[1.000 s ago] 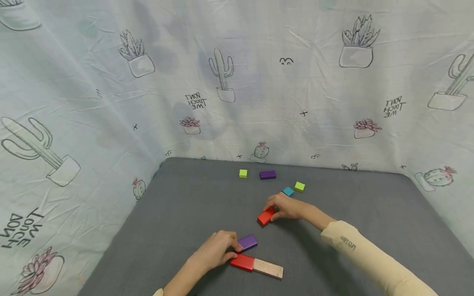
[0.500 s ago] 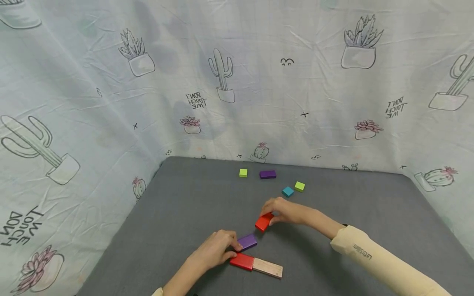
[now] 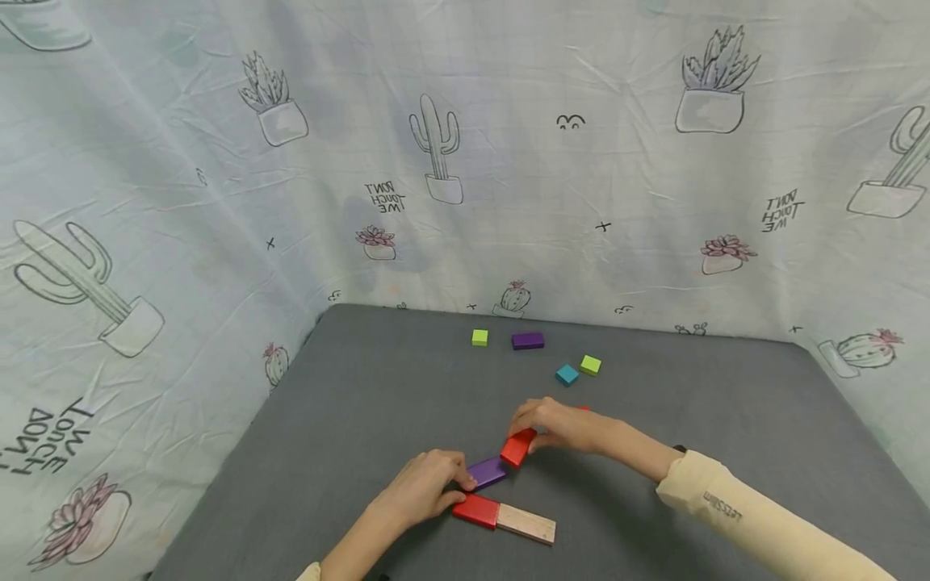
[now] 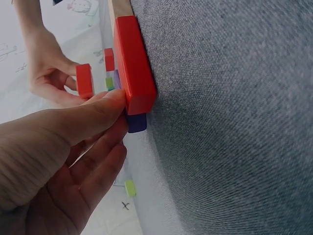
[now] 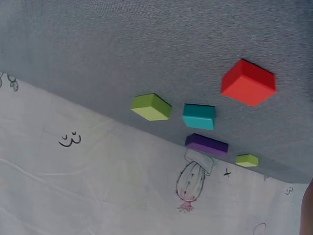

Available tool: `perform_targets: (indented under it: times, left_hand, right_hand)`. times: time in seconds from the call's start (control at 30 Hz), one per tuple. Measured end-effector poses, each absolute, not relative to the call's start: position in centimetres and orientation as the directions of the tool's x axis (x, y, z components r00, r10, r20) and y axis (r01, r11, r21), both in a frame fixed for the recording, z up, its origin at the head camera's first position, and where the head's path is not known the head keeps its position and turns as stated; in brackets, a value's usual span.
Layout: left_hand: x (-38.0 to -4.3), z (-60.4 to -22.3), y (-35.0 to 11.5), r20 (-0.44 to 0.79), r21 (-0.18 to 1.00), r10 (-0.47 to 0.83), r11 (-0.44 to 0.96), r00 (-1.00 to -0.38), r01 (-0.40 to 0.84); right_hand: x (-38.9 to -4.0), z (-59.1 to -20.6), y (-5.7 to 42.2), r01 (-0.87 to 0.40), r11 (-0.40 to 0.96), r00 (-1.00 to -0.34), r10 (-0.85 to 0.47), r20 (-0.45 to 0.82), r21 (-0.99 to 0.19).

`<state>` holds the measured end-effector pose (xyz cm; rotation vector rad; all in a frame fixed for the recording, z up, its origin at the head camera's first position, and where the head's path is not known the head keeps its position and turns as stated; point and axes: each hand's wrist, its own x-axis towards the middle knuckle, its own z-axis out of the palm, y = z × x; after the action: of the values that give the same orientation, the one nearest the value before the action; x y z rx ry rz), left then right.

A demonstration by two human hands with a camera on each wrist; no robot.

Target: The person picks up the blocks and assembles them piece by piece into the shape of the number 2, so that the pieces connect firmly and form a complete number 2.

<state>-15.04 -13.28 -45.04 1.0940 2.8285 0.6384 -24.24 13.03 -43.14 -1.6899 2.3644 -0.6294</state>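
Observation:
My right hand (image 3: 555,424) pinches a red block (image 3: 517,447) between thumb and fingers, right by the far right end of a purple block (image 3: 487,473). In the head view I cannot tell whether the two blocks touch. My left hand (image 3: 425,488) rests its index finger at the purple block's left end. Its thumb touches another red block (image 4: 133,63), which lies end to end with a bare wooden block (image 3: 526,524). The left wrist view shows the fingers of that hand loosely extended. The right wrist view does not show the held block.
Farther back lie a teal block (image 3: 567,375), two lime green blocks (image 3: 591,365) and a second purple block (image 3: 527,340). A further red block (image 5: 248,83) is mostly hidden behind my right wrist in the head view. Cactus-print cloth (image 3: 508,202) borders the grey table (image 3: 378,387).
My right hand has carried its red block nearer, up to the purple block. Part of a further red block now shows behind the wrist. My left hand has stayed put.

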Motion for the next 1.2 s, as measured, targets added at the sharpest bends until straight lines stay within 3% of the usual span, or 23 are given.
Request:
perform_targets:
  times: [0.33, 0.83, 1.2]
  left_hand:
    - [-15.2, -44.9, -13.3, 0.092, 0.402, 0.656, 0.664, -0.749, 0.631]
    - [-15.1, -45.0, -13.3, 0.069, 0.416, 0.652, 0.669, -0.755, 0.616]
    - [-15.1, -45.0, -13.3, 0.071, 0.406, 0.648, 0.676, -0.758, 0.615]
  right_hand:
    - [-25.8, -43.8, 12.9, -0.871, 0.341, -0.387, -0.919, 0.067, -0.354]
    - [-25.7, -45.0, 11.9, -0.85, 0.363, -0.384, -0.923, -0.021, -0.382]
    - [-25.8, -45.4, 11.5, -0.869, 0.334, -0.355, -0.935, -0.008, -0.365]
